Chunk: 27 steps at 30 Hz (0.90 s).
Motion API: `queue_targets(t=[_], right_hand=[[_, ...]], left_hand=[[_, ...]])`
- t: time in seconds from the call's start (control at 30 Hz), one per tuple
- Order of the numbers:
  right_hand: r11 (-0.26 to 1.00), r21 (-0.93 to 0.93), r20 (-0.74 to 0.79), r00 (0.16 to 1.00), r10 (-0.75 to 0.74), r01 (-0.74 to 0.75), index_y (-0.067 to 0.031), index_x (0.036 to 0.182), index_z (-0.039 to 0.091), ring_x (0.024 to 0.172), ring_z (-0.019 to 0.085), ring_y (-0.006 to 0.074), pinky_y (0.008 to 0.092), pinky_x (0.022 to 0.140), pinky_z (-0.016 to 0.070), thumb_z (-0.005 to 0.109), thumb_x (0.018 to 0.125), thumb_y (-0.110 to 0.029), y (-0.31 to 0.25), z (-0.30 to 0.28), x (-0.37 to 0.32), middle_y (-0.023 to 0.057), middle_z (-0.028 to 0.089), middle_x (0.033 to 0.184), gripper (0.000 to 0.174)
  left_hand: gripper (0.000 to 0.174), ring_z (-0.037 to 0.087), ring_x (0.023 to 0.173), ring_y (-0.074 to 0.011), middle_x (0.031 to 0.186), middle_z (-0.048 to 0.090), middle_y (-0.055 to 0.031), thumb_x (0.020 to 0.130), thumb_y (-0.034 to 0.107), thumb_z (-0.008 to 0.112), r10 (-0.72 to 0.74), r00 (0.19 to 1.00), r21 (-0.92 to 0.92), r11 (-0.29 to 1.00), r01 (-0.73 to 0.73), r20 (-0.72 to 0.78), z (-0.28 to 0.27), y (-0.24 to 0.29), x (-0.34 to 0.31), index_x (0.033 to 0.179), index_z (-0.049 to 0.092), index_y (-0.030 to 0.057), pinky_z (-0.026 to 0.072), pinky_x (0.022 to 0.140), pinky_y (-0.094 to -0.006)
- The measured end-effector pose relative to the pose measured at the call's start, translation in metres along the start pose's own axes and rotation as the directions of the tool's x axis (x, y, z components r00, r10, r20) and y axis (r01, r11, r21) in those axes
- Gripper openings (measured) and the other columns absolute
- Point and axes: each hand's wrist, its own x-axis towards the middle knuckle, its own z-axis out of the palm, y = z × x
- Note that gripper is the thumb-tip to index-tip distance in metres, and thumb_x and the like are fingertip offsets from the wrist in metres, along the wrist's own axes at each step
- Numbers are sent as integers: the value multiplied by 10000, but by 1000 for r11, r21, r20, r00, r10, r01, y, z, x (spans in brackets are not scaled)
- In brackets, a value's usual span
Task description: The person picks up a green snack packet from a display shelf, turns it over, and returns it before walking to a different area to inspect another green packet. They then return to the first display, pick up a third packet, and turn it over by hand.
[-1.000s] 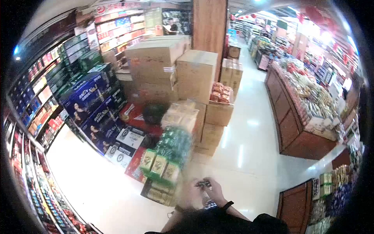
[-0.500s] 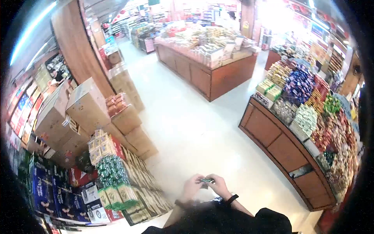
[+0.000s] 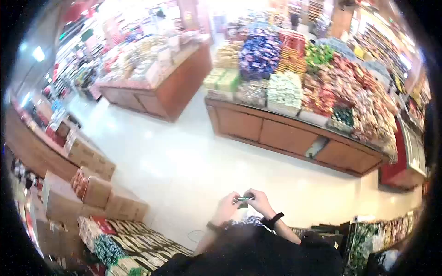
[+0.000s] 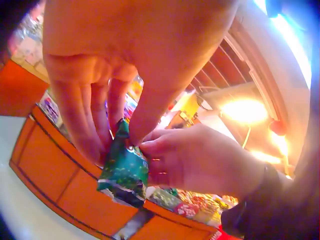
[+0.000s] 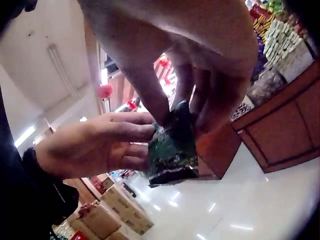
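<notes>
Between both hands is a small dark green foil snack packet, with pale print on its face and a crimped lower edge. My left hand pinches it between thumb and fingers near the top edge. From the other side my right hand pinches the same packet, its thumb and fingertips close beside the left ones. In the right wrist view the packet hangs below the fingertips with its wide face showing. Both hands are held in front of the body, above the floor, and each wrist wears a dark band.
A wooden display counter heaped with wrapped sweets stands ahead to the right. Another counter is farther left. Cardboard boxes and stacked packaged goods line the lower left. Pale glossy floor lies between them.
The head view has swung right, so the box stacks moved to the lower left and the sweets counter came to the front. Both hands keep hold of the packet throughout.
</notes>
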Motion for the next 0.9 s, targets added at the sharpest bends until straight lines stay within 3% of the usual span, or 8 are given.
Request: queue_targets(t=[0.17,0.23,0.33,0.43,0.63,0.73,0.83,0.9], right_hand=[[998,40,-187,981,53,-46,-21,1010,680,816,699,169,307,751,557,725,806,-47,49,-77,-12,86,723,877,210],[986,100,-282,947,153,-130,-22,1009,672,810,697,160,302,749,556,744,817,-67,77,-106,-20,82,722,881,210],[971,113,-411,880,237,-209,-23,990,651,784,689,147,291,740,553,774,830,-89,104,-130,-31,74,717,869,212],[949,165,-508,802,315,-269,-19,969,637,758,681,145,285,730,549,784,817,-82,122,-156,-35,68,708,844,220],[916,231,-580,710,399,-327,-28,916,605,751,660,116,283,706,539,788,802,-50,150,-237,-4,51,688,808,217],[908,216,-629,660,411,-359,-37,889,592,715,642,108,274,679,521,793,790,-56,174,-287,23,48,672,764,225],[905,172,-671,626,397,-390,-43,871,588,687,625,106,276,647,503,796,778,-61,171,-346,53,40,650,725,229],[904,133,-700,607,376,-407,-44,862,587,670,613,107,281,627,493,794,772,-59,168,-385,76,36,637,705,227]], left_hand=[[262,705,908,-302,1013,705,-188,907,111,684,54,975,38,997,-64,216,65,42,66,1139,599,23,554,789,-393],[259,706,913,-300,1016,705,-195,908,103,678,53,930,11,998,-61,363,97,52,102,1140,598,20,554,788,-388],[293,702,850,-194,962,684,-147,934,191,704,86,854,41,991,-125,512,131,60,141,1140,565,34,565,682,-347],[293,703,818,-204,953,684,-143,934,218,699,67,781,111,979,-173,620,153,115,168,1117,565,33,552,674,-346],[319,710,816,-264,907,713,-156,898,226,709,176,678,39,957,-289,713,224,141,259,1133,575,57,547,712,-364],[229,681,810,-270,865,662,-157,890,93,657,131,636,76,955,-287,760,254,183,310,1068,522,44,523,713,-398],[234,686,801,-275,857,665,-168,887,99,661,246,572,54,889,-455,782,290,203,376,1081,542,44,525,702,-403],[300,700,832,-278,930,696,-181,901,193,661,271,543,5,891,-453,795,313,218,418,1150,570,52,541,730,-390]])
